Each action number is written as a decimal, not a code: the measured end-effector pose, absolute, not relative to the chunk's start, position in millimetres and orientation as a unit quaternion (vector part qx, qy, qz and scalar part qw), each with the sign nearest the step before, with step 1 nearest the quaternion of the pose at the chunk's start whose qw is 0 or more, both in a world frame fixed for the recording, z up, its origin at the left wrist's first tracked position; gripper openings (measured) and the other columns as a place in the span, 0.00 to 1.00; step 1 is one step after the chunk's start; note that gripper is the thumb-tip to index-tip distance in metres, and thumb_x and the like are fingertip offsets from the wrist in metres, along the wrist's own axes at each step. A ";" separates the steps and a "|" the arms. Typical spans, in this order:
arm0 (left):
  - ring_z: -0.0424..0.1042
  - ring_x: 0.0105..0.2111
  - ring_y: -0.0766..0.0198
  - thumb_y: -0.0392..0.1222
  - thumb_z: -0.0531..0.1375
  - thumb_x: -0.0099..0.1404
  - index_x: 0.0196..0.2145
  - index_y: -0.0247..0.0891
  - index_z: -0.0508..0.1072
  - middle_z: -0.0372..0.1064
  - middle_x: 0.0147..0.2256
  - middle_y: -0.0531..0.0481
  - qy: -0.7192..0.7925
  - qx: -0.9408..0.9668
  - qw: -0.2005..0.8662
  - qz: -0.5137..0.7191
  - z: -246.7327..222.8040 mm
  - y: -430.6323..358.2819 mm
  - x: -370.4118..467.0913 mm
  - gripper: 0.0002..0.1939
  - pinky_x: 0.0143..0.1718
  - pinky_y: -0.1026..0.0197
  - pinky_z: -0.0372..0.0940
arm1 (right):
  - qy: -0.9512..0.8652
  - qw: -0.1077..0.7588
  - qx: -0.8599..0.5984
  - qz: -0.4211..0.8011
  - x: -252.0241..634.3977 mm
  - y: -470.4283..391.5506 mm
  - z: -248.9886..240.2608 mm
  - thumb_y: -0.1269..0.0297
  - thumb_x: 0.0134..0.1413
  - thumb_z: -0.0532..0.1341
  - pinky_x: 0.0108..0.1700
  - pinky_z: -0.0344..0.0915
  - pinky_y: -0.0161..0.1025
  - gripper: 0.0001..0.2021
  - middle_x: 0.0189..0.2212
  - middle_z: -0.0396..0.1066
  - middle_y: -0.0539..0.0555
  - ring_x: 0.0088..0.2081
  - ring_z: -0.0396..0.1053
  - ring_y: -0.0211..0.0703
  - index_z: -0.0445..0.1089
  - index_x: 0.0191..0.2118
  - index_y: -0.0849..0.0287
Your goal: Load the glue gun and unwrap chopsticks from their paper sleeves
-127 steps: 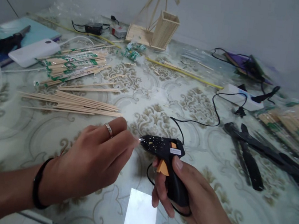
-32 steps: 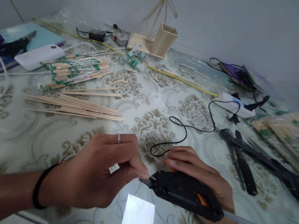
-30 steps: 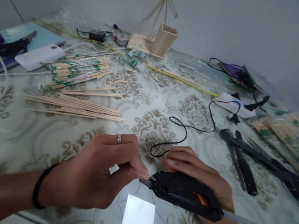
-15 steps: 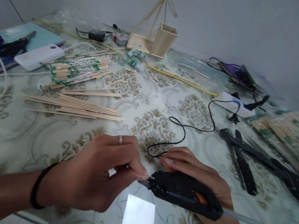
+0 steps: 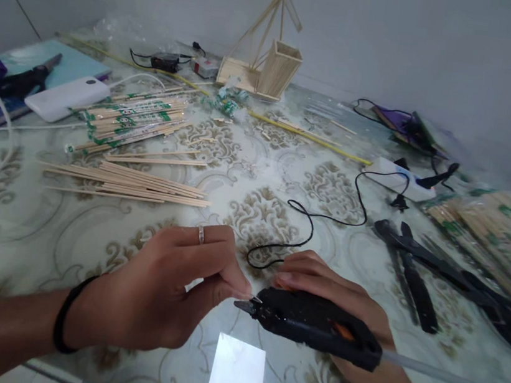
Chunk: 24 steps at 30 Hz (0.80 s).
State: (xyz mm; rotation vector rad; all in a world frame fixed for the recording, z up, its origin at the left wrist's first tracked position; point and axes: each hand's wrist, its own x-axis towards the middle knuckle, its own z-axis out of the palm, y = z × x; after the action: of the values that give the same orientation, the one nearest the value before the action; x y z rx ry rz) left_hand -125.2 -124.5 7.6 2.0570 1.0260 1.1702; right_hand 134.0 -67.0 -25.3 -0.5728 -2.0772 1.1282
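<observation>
A black hot glue gun lies on its side in my right hand, whose fingers wrap round it from behind. A pale glue stick juts from its back end toward the right. Just above the metal nozzle, my left hand pinches with thumb and forefinger. A thin shiny bit shows at those fingertips, too small to name. Beyond my left hand is a loose pile of wooden sticks, with several wrapped chopsticks behind it.
At the back stands a wooden stick model. A black cord runs near a white power strip. Pliers and black scissors lie at right, beside packed sticks. A white power bank is at left.
The glue gun has turned slightly and its nozzle has come out from under my left fingertips, which have shifted a little up. Both hands keep their grip.
</observation>
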 end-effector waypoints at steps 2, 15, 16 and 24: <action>0.73 0.32 0.71 0.26 0.58 0.70 0.36 0.36 0.73 0.74 0.32 0.53 0.378 0.767 0.281 0.436 6.7 -124.2 -125.3 0.08 0.34 0.68 0.67 | -0.798 0.346 -0.223 0.441 133.2 -66.7 -24.2 0.51 0.68 0.61 0.44 0.72 0.41 0.15 0.39 0.78 0.55 0.42 0.75 0.47 0.79 0.52 0.47; 0.73 0.31 0.70 0.25 0.56 0.70 0.35 0.37 0.73 0.74 0.31 0.53 0.366 0.784 0.240 0.440 4.6 -122.5 -125.8 0.10 0.32 0.68 0.66 | -0.778 0.358 -0.225 0.464 136.2 -66.3 -29.7 0.47 0.66 0.60 0.43 0.72 0.44 0.17 0.38 0.79 0.56 0.42 0.74 0.50 0.78 0.53 0.46; 0.73 0.31 0.70 0.25 0.56 0.69 0.35 0.37 0.73 0.74 0.31 0.52 0.365 0.786 0.238 0.440 4.3 -122.0 -125.5 0.10 0.31 0.68 0.66 | -0.778 0.359 -0.223 0.464 135.9 -66.3 -30.2 0.47 0.67 0.60 0.43 0.71 0.44 0.17 0.38 0.79 0.55 0.42 0.74 0.50 0.78 0.53 0.46; 0.73 0.30 0.69 0.23 0.57 0.67 0.35 0.34 0.75 0.75 0.31 0.50 0.356 0.800 0.197 0.442 3.9 -121.4 -127.8 0.10 0.30 0.66 0.66 | -0.769 0.342 -0.240 0.484 140.9 -70.7 -33.3 0.50 0.68 0.59 0.44 0.68 0.44 0.17 0.42 0.77 0.55 0.44 0.71 0.50 0.75 0.57 0.45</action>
State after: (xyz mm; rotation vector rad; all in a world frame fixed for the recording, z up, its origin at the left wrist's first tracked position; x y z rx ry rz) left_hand -127.8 -121.4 3.9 2.2384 0.9956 1.2361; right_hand 140.9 -70.7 -33.3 -0.6238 -1.9997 1.2571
